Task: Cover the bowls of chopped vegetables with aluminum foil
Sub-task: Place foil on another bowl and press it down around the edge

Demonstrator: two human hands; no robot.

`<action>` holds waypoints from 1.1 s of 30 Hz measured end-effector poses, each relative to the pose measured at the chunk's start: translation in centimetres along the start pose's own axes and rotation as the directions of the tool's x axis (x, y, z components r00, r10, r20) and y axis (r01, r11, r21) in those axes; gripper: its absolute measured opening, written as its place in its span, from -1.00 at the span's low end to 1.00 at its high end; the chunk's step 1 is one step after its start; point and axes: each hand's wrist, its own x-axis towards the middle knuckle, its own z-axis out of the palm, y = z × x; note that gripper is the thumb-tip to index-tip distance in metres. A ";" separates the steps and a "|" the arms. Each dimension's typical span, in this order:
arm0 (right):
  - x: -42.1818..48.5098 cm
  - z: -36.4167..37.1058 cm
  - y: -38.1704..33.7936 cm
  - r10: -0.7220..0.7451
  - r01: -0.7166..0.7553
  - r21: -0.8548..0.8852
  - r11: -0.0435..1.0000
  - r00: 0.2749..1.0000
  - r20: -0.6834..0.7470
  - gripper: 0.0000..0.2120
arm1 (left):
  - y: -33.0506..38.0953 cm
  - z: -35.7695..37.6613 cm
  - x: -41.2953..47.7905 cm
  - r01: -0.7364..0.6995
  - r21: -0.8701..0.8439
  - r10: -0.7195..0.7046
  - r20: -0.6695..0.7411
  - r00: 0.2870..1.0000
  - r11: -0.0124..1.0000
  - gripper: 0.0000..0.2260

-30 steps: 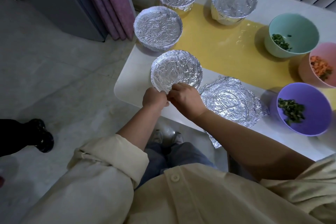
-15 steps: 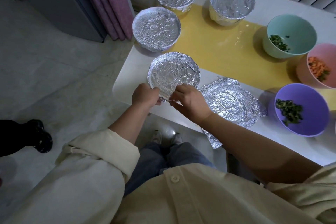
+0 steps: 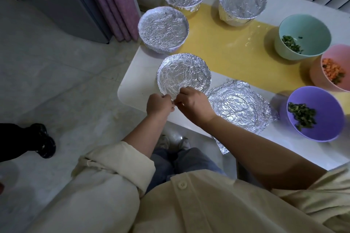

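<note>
Left hand (image 3: 159, 105) has slid back in along the near rim and pinches the foil (image 3: 183, 73) edge, fingers curled. That foil caps the bowl nearest the bench (image 3: 132, 97) corner. Right hand (image 3: 193, 104) has closed in too, knuckles nearly touching the left, pinching the same fold. This looks like the final crimp. Further right lie a spare foil sheet (image 3: 240, 106), then the purple bowl (image 3: 322, 125), green bowl (image 3: 310, 28) and pink bowl (image 3: 339, 56), all uncovered.

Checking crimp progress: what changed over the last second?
The left hand and right hand, pinching the near edge of the foil cover, slid apart along it, then came back together. The cover, loose sheet and purple bowl stayed put.
</note>
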 end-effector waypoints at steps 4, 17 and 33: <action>-0.1 0.0 0.0 0.005 -0.005 0.002 1.000 1.000 0.001 -0.82 | 0.0 -0.1 -0.4 0.019 0.005 -0.019 0.090 0.996 1.000 -0.81; -0.2 0.2 -0.3 0.031 -0.032 0.035 0.999 0.999 0.014 -0.69 | -0.1 -0.6 -0.1 -0.161 0.280 0.161 0.025 0.987 0.946 -0.70; -1.8 -1.5 2.0 -0.059 0.056 0.036 0.998 0.995 0.082 -0.86 | -0.6 -2.9 0.7 -0.175 0.272 0.193 -0.037 0.981 0.946 -0.59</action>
